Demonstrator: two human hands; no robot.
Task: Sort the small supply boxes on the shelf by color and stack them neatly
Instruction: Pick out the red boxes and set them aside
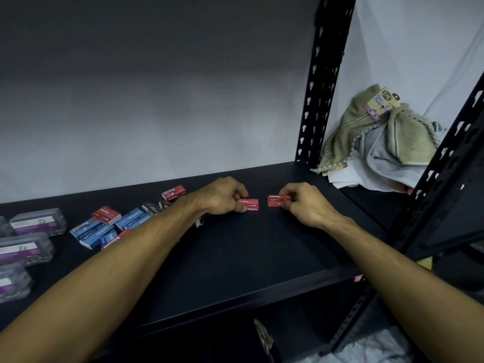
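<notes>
Two forearms reaching in over the dark shelf [235, 258]. Left hand [222, 196] curled, pinching a red staple box [251, 204] lying flat; right hand [303, 203] pinching a second red box [275, 200] just beside it, a small gap between. Left of the left hand, mixed blue boxes [104, 229] and red boxes [106, 214], clear cases [28, 247] beyond. Far right of the right hand, heaped towels [379, 142].
</notes>
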